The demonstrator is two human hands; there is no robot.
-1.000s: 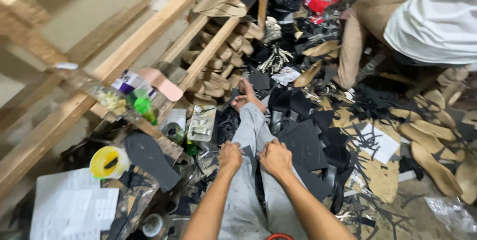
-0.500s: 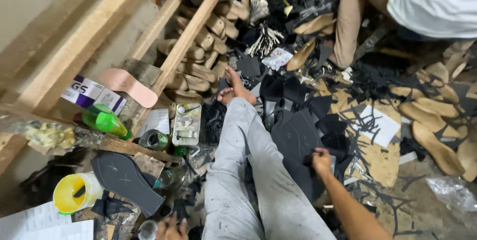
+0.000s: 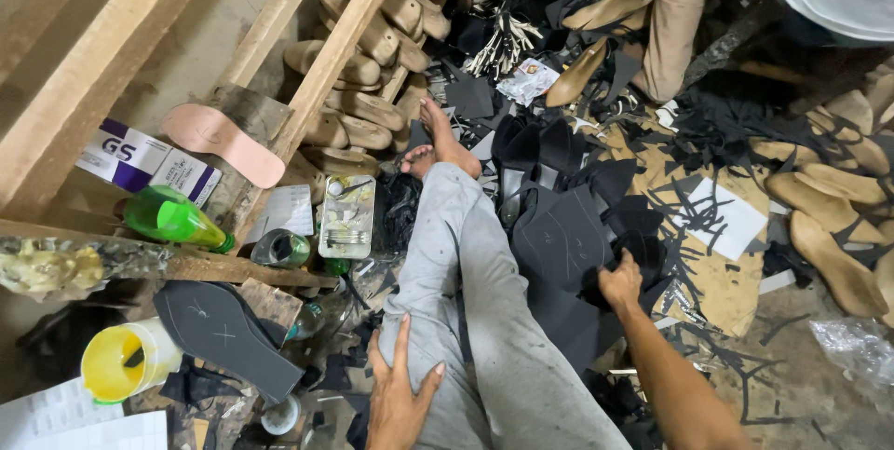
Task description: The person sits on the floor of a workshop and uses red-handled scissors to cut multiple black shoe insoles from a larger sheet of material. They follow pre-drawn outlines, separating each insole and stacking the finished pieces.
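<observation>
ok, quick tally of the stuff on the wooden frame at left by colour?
Green bottle: 1
Pink sole: 1
Black sole: 1
Yellow cup: 1
Clear tray: 1
Total: 5
The left hand rests on the grey trouser leg; the right hand grips a black piece.

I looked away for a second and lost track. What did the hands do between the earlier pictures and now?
Both hands lay together on the lap a second ago. The right hand has since reached out to the right and grasps a black piece in the pile on the floor. The left hand dropped out of view briefly and now rests open on the grey trouser leg. The black sole, green bottle and yellow tub lie unmoved.
</observation>
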